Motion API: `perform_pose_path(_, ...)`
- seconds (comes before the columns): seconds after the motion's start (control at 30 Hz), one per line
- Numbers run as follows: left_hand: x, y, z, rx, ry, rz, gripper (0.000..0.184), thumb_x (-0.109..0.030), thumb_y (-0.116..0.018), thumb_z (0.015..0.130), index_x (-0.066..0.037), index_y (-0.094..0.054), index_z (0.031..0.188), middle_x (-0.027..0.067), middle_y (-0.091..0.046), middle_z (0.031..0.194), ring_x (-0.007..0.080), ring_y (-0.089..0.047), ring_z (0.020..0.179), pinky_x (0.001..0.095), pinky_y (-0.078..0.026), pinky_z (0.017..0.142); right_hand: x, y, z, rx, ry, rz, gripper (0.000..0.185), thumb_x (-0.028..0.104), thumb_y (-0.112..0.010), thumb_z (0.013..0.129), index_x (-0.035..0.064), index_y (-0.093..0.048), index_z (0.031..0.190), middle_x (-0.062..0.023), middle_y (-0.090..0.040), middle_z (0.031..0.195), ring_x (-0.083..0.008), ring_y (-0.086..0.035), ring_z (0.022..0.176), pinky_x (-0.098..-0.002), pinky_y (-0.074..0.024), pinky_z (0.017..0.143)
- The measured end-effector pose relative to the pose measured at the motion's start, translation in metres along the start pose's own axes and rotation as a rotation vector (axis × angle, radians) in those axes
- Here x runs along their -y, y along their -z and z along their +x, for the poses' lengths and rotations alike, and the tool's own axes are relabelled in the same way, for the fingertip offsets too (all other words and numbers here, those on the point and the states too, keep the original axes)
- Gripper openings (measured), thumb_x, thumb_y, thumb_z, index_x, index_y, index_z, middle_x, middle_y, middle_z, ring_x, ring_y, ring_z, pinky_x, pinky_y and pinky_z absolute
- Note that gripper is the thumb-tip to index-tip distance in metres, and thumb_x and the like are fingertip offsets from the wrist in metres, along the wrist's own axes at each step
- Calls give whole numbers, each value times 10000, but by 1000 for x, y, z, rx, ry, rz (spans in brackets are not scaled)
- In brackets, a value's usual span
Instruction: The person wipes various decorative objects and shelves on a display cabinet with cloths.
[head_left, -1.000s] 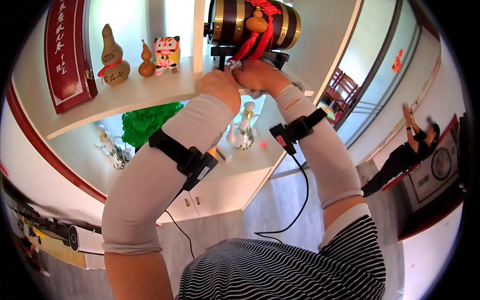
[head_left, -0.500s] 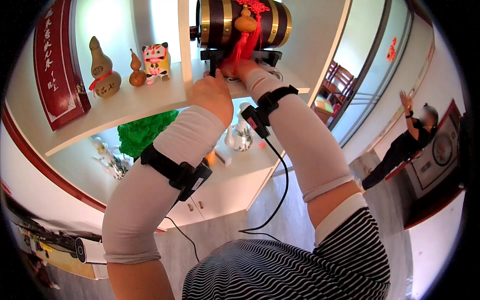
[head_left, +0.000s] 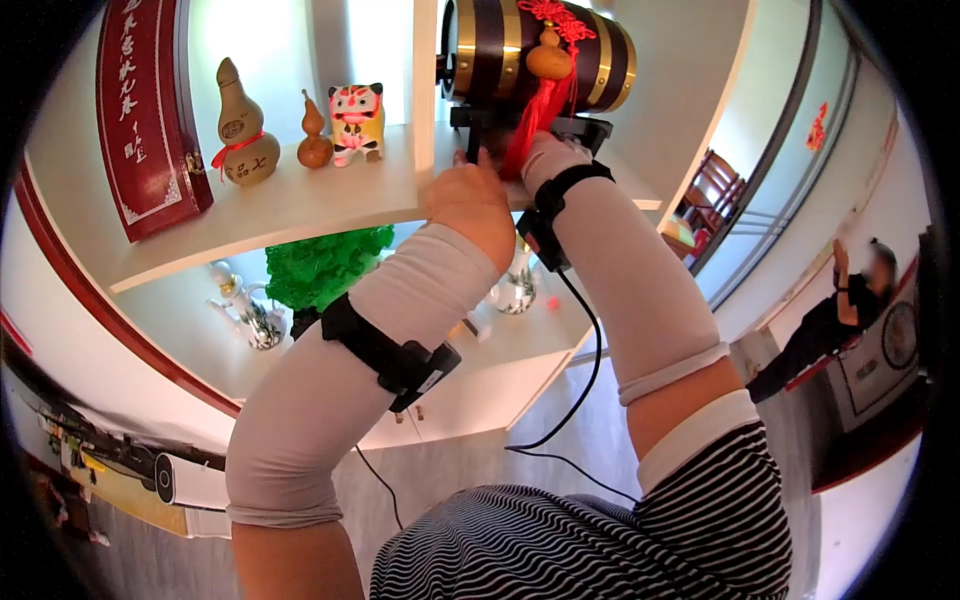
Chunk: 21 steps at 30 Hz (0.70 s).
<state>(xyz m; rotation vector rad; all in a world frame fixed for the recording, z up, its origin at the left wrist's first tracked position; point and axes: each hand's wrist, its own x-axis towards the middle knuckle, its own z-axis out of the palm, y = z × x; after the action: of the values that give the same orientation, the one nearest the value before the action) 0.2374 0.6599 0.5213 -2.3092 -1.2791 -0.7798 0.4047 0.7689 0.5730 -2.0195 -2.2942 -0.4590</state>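
A dark barrel (head_left: 490, 50) with gold bands rests on a black stand (head_left: 585, 127) on the upper shelf. From it hang a small gourd (head_left: 549, 60) and a red tassel (head_left: 540, 112). My left hand (head_left: 472, 195) is at the shelf's front edge, beside the left end of the stand, fingers pointing inward; what its fingers touch is hidden. Under the barrel, partly behind the tassel, my right hand (head_left: 540, 150) reaches in at the stand. Its fingers are hidden and blurred, and I cannot make out anything in it.
Left on the upper shelf (head_left: 290, 200) stand a red box (head_left: 150, 120), a large gourd (head_left: 243, 130), a small gourd (head_left: 314, 135) and a cat figurine (head_left: 357, 125). Below are a green ornament (head_left: 325, 265) and white pots (head_left: 250, 310). Another person (head_left: 830, 320) is far right.
My right hand has gone deeper under the barrel, behind the tassel, and the grey cloth seen near it no longer shows. The view has shifted; the left hand stays by the stand.
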Motion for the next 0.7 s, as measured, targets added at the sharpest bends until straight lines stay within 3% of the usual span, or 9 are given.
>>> perform_pose_path(0.13,-4,5,-3,8,12,48,445,-84,-518,857,25,-512,1288,210,-648,1058,319,-677,872,390,-549,722,-2,-2,-11,-21,77,-72,515,467,-420,933,136,-565,1299,-163,-547,1333,-359,-505,1228,-488,-402,1017)
perform_pose_path(0.33,-3,2,2,90,109,-165,420,-93,-525,860,20,-537,1264,198,-650,1055,311,-674,877,380,-547,727,-2,-5,-42,-4,198,-164,500,449,-429,935,138,-554,1306,-163,-547,1326,-361,-511,1213,-490,-411,1002)
perform_pose_path(0.5,-7,7,-1,9,-12,94,441,-97,-531,850,36,-530,1271,193,-652,1012,299,-675,861,369,-546,695,-1,-4,-53,11,255,-196,488,434,-437,936,140,-544,1311,-163,-548,1320,-362,-516,1200,-491,-418,989)
perform_pose_path(0.7,-3,2,2,38,-46,125,501,-86,-531,845,43,-486,1327,189,-660,1007,295,-678,849,374,-545,676,-3,1,-53,24,288,-224,475,416,-446,938,143,-533,1317,-163,-548,1314,-364,-522,1185,-493,-427,974)
